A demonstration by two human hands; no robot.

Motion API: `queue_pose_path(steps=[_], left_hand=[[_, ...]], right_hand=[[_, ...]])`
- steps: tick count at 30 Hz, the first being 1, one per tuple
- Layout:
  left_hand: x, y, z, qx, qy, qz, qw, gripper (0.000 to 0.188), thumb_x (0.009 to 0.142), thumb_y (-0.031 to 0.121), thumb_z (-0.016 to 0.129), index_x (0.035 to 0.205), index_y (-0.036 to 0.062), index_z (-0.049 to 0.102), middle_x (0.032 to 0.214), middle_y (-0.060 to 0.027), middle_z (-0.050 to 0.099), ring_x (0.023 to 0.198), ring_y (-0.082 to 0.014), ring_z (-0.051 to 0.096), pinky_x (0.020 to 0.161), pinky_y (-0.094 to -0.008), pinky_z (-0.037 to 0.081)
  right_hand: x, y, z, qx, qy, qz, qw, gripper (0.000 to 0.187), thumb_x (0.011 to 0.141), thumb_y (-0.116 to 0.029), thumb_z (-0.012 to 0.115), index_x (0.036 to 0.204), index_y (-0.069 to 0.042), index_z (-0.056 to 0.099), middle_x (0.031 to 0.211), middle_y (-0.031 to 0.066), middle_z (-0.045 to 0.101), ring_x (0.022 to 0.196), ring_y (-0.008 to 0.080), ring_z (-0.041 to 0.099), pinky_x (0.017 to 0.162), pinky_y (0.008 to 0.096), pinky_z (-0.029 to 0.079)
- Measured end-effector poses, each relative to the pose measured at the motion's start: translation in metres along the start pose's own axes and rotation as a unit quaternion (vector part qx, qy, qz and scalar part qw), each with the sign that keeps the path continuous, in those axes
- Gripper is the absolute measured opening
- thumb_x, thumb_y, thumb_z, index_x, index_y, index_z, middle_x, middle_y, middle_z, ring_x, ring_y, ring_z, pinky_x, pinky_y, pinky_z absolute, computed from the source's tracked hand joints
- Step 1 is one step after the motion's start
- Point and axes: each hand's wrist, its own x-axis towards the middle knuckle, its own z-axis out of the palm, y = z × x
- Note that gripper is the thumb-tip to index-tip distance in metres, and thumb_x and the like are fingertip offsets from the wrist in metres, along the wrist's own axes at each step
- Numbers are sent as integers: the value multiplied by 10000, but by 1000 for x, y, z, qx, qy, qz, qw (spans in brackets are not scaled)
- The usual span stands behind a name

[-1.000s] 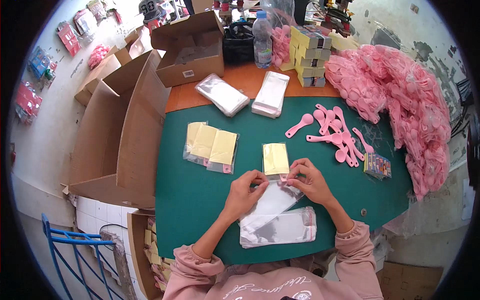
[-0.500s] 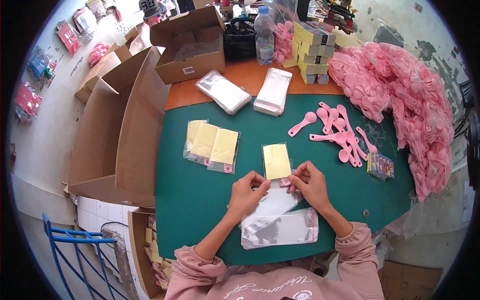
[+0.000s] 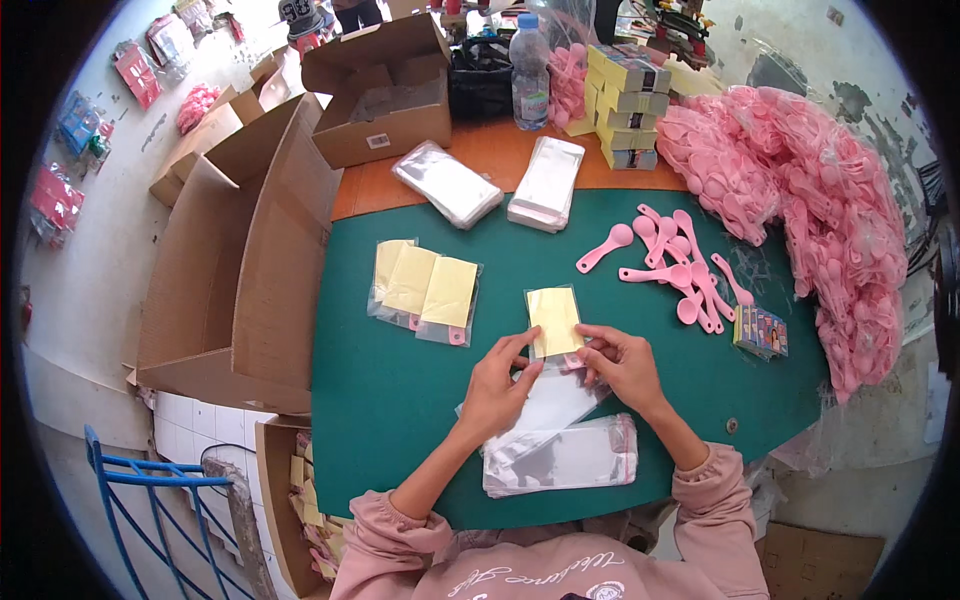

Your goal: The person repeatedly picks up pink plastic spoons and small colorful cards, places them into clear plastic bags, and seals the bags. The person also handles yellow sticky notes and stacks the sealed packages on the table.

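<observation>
A clear plastic bag [image 3: 551, 291] with a yellow card [image 3: 555, 318] inside lies at the middle of the green mat, and the pink end of a spoon handle [image 3: 573, 362] shows at its near edge. My left hand [image 3: 497, 388] grips the bag's left side, fingertips on the card's edge. From the right, my right hand [image 3: 626, 370] pinches the opposite side near the pink handle. Under and below my hands are loose empty clear bags [image 3: 560, 458]. Three filled bags with yellow cards [image 3: 447, 292] overlap to the left.
Loose pink spoons [image 3: 665, 245] and a small card stack [image 3: 762, 332] lie at right, beside a large heap of bagged spoons [image 3: 800, 190]. Further back are clear bag stacks [image 3: 545, 180], yellow card bundles [image 3: 628, 110] and a water bottle [image 3: 529, 75]. A cardboard box [image 3: 285, 270] stands left.
Both hands have moved slightly up along the bag's sides, and their fingers now reach the yellow card's edges. The bag stays in nearly the same place.
</observation>
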Motion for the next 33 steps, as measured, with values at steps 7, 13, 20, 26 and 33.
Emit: queue_pose_path(steps=[7, 13, 20, 26, 33], left_hand=[[16, -18, -64, 253, 89, 72, 961, 388, 766, 56, 576, 1151, 61, 527, 1111, -133, 518, 913, -264, 542, 741, -345, 442], [14, 5, -29, 354, 87, 138, 921, 240, 776, 153, 598, 996, 59, 584, 1101, -147, 506, 958, -299, 511, 778, -360, 435], [20, -1, 11, 100, -58, 81, 990, 184, 744, 67, 620, 908, -1, 572, 879, -122, 540, 742, -254, 565, 682, -342, 463], [24, 0, 9, 55, -45, 69, 995, 166, 783, 61, 580, 944, 23, 598, 814, -78, 538, 687, -155, 551, 660, -273, 461], [27, 1, 5, 69, -65, 49, 994, 146, 810, 68, 537, 940, 35, 595, 851, -54, 570, 722, -137, 557, 653, -262, 456]], right_hand=[[65, 10, -60, -520, 148, -265, 798, 260, 728, -42, 583, 987, -28, 597, 919, 99, 575, 895, 235, 529, 744, 349, 437], [64, 12, -58, -634, 159, -232, 721, 292, 708, -20, 560, 998, -36, 584, 908, 82, 551, 901, 230, 500, 771, 348, 408], [28, -31, -50, -381, 252, -328, 827, 202, 788, 10, 539, 989, -5, 550, 870, 81, 526, 699, 181, 530, 585, 270, 419], [17, -22, -43, 42, 106, -183, 977, 111, 826, -36, 534, 936, -23, 545, 732, -25, 492, 625, 13, 462, 526, 167, 374], [18, -12, -42, -118, 154, -169, 966, 101, 793, -37, 559, 891, -15, 545, 680, -32, 514, 599, 16, 462, 523, 170, 381]])
